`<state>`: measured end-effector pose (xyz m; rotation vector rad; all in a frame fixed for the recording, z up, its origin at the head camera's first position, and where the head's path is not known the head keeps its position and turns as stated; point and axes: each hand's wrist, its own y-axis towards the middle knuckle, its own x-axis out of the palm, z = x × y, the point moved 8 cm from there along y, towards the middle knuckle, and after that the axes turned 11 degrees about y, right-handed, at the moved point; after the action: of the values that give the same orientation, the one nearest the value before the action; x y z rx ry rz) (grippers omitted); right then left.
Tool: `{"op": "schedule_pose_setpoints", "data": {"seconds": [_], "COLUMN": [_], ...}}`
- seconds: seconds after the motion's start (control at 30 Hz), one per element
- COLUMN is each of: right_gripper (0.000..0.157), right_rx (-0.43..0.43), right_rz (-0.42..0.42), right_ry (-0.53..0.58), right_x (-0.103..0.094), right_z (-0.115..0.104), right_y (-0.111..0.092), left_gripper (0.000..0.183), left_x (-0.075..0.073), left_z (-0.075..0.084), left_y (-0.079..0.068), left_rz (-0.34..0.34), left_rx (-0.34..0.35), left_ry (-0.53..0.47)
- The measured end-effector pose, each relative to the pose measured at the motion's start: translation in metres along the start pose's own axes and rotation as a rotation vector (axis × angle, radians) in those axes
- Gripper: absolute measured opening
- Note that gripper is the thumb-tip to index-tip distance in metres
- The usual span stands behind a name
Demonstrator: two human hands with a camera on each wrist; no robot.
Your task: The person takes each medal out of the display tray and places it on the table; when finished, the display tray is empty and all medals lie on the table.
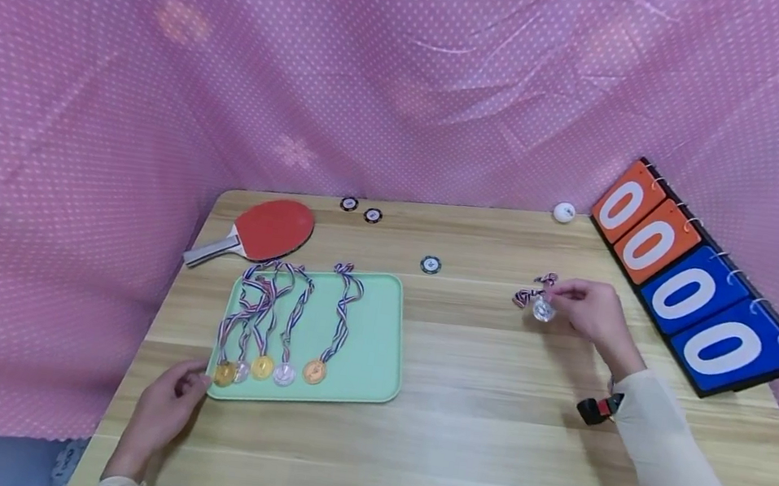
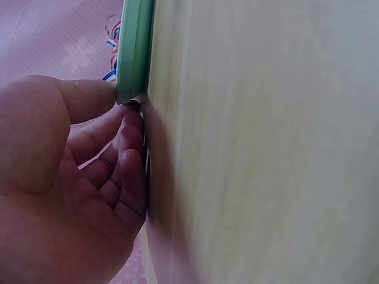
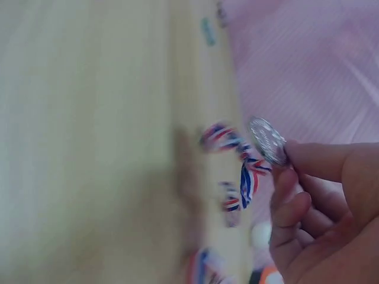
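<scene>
Our left hand [image 1: 165,404] pinches near-left corner of green tray [image 1: 372,347] bearing five ribboned medals [image 1: 283,374]. Our right hand [image 1: 594,307] pinches silver medal [image 1: 543,310] above counter [image 1: 478,468], left of flip scoreboard [image 1: 674,295]. Step looks like pick-up; next move probably calls for carrying medal to tray's bare right side.

Right hand [image 1: 593,311] pinches silver medal [image 1: 542,310]; left hand [image 1: 165,404] touches tray [image 1: 373,335]

Tray [image 1: 371,339]: on the counter [image 1: 455,416], left side
Medals [image 1: 262,367]: in the tray, along its near side
Paddle [image 1: 275,229]: behind the tray
Scoreboard [image 1: 693,295]: right side
Ball [image 1: 564,213]: beside the scoreboard's far end
</scene>
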<state>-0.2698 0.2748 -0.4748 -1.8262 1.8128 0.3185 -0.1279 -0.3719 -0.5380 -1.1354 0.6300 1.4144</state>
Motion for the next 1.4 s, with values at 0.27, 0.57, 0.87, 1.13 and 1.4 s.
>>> {"op": "schedule_pose_setpoints", "data": {"seconds": [0.27,0.57,0.87,1.13,1.4], "right_gripper": [0.016,0.007,0.005,0.005,0.012], "right_rx": [0.005,-0.099,-0.116,-0.156,-0.186], "right_rz": [-0.086,-0.150,-0.200,-0.210,-0.183], "right_ry": [-0.158,-0.249,-0.325,-0.359,-0.391], "right_x": [0.004,0.005,0.004,0.003,0.003], "right_z": [0.043,0.044,0.042,0.041,0.046], "right_y": [-0.026,-0.044,-0.058,-0.068,-0.075], "left_gripper": [0.050,0.049,0.050,0.048,0.047], "left_x": [-0.001,0.000,0.001,0.001,0.002], "left_z": [-0.005,-0.009,-0.006,-0.003,-0.003], "left_y": [-0.001,-0.006,-0.004,-0.003,0.002], "left_rz": [-0.019,-0.020,-0.027,-0.006,0.007], "left_rx": [-0.034,-0.057,-0.060,-0.039,-0.023], "left_ry": [0.014,0.024,0.015,0.007,0.023]}}
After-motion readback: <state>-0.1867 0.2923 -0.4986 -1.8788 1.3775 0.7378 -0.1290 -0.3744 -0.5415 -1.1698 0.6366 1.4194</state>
